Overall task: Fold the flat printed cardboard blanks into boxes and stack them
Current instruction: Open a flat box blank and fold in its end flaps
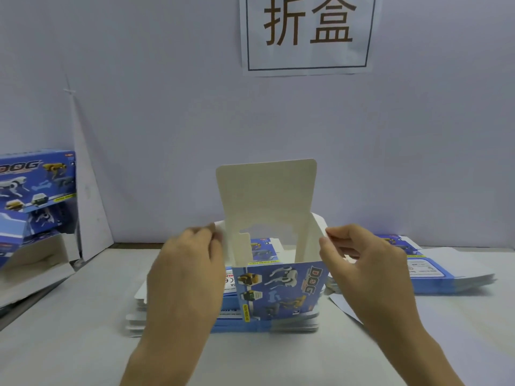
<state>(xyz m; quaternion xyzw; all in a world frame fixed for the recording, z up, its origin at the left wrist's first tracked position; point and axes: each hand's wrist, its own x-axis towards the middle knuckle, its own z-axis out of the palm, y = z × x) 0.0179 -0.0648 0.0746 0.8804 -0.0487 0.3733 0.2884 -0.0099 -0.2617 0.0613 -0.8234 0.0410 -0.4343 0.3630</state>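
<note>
At far left, folded boxes (37,188) stand against the wall. The left hand (186,263) pinches the left side flap of the half-formed box (278,291), upright on the central stack of flat blanks (237,327). The right hand (362,260) pinches its right flap; more blanks (446,277) lie further right.

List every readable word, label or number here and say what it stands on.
"折盒": paper sign on the wall.
"DOG", turned sideways: blue front of the held box.
"DOG", first letter cut by the frame edge: folded box at left.
Too small or blurred: the yellow strip on the held box; fine print on the flat blanks at right.
</note>
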